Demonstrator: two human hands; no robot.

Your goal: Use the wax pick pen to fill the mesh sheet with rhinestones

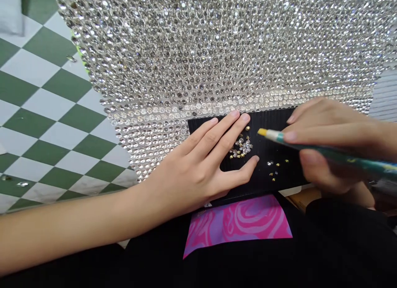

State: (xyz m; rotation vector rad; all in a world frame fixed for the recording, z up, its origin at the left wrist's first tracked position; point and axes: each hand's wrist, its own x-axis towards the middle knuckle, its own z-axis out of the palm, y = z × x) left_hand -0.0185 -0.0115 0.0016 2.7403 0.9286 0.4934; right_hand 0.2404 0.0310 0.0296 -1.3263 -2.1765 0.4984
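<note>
Left hand [204,164]: fingers spread flat on black tray [273,155], beside loose rhinestones [242,147] at its centre. Right hand [328,143]: clamped on green pencil [310,146], tip over tray. Rhinestone sheet [217,52] behind.

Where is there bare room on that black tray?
The black ribbed tray is bare along its near edge, beside the scattered loose rhinestones. It is crowded between the left hand and the pencil-holding right hand, around the rhinestone pile.
</note>
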